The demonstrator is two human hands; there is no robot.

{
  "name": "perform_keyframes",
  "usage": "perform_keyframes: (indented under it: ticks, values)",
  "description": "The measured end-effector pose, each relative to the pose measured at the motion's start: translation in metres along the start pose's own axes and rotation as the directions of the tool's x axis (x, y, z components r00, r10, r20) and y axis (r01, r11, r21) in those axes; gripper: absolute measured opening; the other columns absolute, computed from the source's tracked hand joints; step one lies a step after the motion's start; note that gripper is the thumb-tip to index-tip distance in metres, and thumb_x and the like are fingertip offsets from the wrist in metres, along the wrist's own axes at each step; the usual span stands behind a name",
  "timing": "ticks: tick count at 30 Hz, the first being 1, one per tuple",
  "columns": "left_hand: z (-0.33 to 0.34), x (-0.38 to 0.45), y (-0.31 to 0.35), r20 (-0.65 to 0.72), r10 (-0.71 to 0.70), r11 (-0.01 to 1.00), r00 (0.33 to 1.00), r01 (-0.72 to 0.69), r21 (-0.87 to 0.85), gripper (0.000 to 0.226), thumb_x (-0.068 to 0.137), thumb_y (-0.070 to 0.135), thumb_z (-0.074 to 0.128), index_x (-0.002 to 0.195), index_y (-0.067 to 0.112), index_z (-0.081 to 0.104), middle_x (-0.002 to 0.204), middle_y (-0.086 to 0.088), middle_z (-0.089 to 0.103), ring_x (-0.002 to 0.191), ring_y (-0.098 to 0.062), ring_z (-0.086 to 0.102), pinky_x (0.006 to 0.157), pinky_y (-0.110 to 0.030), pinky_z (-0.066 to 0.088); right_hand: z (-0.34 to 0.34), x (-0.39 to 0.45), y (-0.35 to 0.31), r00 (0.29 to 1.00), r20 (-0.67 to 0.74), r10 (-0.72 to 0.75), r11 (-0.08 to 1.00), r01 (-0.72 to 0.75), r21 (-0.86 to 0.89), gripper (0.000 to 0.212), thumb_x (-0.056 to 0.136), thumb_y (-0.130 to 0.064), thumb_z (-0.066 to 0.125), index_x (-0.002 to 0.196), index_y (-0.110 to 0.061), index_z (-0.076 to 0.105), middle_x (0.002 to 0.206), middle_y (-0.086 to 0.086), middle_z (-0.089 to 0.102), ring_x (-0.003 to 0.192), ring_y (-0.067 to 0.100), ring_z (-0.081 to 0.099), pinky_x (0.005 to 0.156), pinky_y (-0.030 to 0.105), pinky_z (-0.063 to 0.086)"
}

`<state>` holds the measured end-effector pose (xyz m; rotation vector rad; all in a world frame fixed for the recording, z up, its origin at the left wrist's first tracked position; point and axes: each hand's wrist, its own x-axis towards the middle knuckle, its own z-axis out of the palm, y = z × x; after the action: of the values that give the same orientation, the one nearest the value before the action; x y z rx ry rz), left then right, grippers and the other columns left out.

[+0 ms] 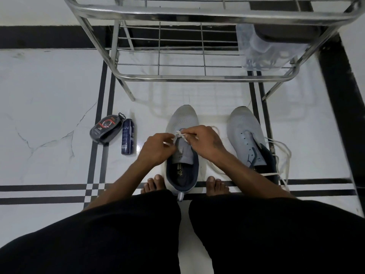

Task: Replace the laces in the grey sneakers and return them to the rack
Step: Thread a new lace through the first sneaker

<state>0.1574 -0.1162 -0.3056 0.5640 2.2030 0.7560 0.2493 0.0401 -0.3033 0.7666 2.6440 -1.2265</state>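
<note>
Sneakers are both on the floor just in front of the rack (pixel 177 78), toes pointing at it. Left sneaker (pixel 182 135) sits between the bare feet, and both hands are right over its eyelets: left hand (pixel 156 148) pinching one end of the white lace (pixel 180 136), right hand (pixel 205 142) pinching the other. Right sneaker (pixel 248 139) sits beside it, untouched, a loose lace (pixel 280 161) trailing around it. Left of the rack's leg lie a spray can (pixel 128 136) and a polish pack (pixel 106 129).

2 grey sneakers (pixel 182 123) (pixel 245 127), 2 white laces (pixel 178 138) (pixel 280 161), 2 hands (pixel 158 149) (pixel 205 141), 2 bare feet (pixel 155 183) (pixel 216 185), 1 steel rack (pixel 197 78), 1 spray can (pixel 128 136), 1 polish pack (pixel 106 128), 1 plastic bag (pixel 262 50)
</note>
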Motion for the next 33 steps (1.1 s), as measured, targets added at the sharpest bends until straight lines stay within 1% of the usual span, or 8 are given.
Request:
perform_keyframes:
  ticks: [3, 6, 8, 14, 21, 24, 30, 33]
  values:
    - [-0.004, 0.001, -0.006, 0.029, -0.077, 0.977, 0.997, 0.081, -0.199, 0.045, 0.077, 0.038, 0.065, 0.118, 0.022, 0.071, 0.107, 0.006, 0.074, 0.098, -0.015, 0.069, 0.085, -0.037, 0.058, 0.006, 0.000, -0.005, 1.000, 0.005, 0.025, 0.999, -0.025, -0.024, 0.018, 0.093, -0.029, 0.063, 0.100, -0.023, 0.079, 0.101, -0.006, 0.076, 0.094, 0.013, 0.067, 0.079, 0.028, 0.052]
    - [-0.006, -0.001, -0.012, 0.092, -0.096, 0.926, 0.991, 0.123, -0.357, 0.028, 0.088, 0.015, 0.065, 0.114, 0.018, 0.073, 0.101, -0.001, 0.075, 0.089, -0.015, 0.069, 0.066, -0.022, 0.056, 0.010, 0.001, -0.006, 0.999, 0.006, 0.037, 0.999, -0.037, 0.014, 0.014, 0.092, -0.026, 0.067, 0.096, -0.021, 0.079, 0.096, -0.005, 0.076, 0.089, 0.013, 0.066, 0.074, 0.024, 0.046]
    - [-0.006, -0.001, -0.012, 0.111, -0.086, 0.908, 0.990, 0.124, -0.399, 0.028, 0.091, 0.004, 0.062, 0.114, 0.014, 0.074, 0.101, -0.006, 0.075, 0.085, -0.014, 0.067, 0.063, -0.017, 0.053, 0.012, 0.001, -0.005, 0.998, -0.011, 0.056, 0.993, -0.054, 0.102, 0.011, 0.089, -0.021, 0.071, 0.096, -0.021, 0.080, 0.097, -0.006, 0.076, 0.090, 0.009, 0.066, 0.078, 0.022, 0.047]
    - [-0.002, 0.000, -0.013, 0.128, -0.065, 0.889, 0.990, 0.116, -0.444, 0.025, 0.090, 0.005, 0.063, 0.111, 0.013, 0.074, 0.098, -0.009, 0.075, 0.086, -0.016, 0.068, 0.068, -0.022, 0.055, 0.023, 0.000, -0.005, 0.985, -0.108, 0.132, 0.967, -0.103, 0.235, 0.021, 0.077, -0.012, 0.079, 0.077, -0.029, 0.067, 0.086, -0.014, 0.072, 0.084, 0.004, 0.067, 0.079, 0.034, 0.058]
    - [0.009, 0.001, -0.016, 0.074, -0.082, 0.847, 0.994, 0.109, -0.520, 0.024, 0.100, 0.020, 0.054, 0.109, 0.013, 0.075, 0.096, -0.004, 0.075, 0.091, -0.014, 0.070, 0.077, -0.030, 0.060, 0.036, -0.003, -0.007, 0.950, -0.199, 0.242, 0.943, -0.182, 0.278, 0.019, 0.078, -0.018, 0.080, 0.075, -0.025, 0.062, 0.085, -0.019, 0.068, 0.083, -0.001, 0.064, 0.075, 0.029, 0.054]
    - [0.015, 0.004, -0.023, 0.026, -0.071, 0.858, 0.997, 0.074, -0.509, 0.024, 0.100, 0.008, 0.052, 0.113, 0.009, 0.073, 0.104, -0.008, 0.075, 0.098, -0.020, 0.071, 0.082, -0.032, 0.060, 0.041, -0.005, -0.006, 0.929, -0.205, 0.307, 0.906, -0.219, 0.363, 0.018, 0.079, -0.017, 0.079, 0.075, -0.024, 0.063, 0.086, -0.016, 0.069, 0.085, 0.000, 0.065, 0.080, 0.031, 0.056]
    - [0.029, 0.006, -0.025, -0.073, -0.109, 0.843, 0.991, 0.054, -0.535, 0.020, 0.092, 0.006, 0.066, 0.110, 0.008, 0.074, 0.092, -0.012, 0.076, 0.084, -0.023, 0.071, 0.078, -0.037, 0.060, 0.047, -0.007, -0.007, 0.910, -0.189, 0.370, 0.878, -0.275, 0.391, 0.016, 0.083, -0.022, 0.077, 0.079, -0.025, 0.062, 0.087, -0.010, 0.071, 0.087, 0.009, 0.067, 0.083, 0.037, 0.056]
    - [0.027, 0.010, -0.026, -0.084, -0.093, 0.850, 0.992, 0.035, -0.526, 0.008, 0.085, 0.013, 0.077, 0.091, 0.009, 0.076, 0.081, -0.012, 0.075, 0.076, -0.025, 0.071, 0.076, -0.041, 0.061, 0.044, -0.010, -0.004, 0.941, -0.142, 0.306, 0.905, -0.241, 0.352, 0.009, 0.088, -0.018, 0.070, 0.087, -0.025, 0.066, 0.098, -0.012, 0.073, 0.094, 0.006, 0.067, 0.088, 0.037, 0.055]
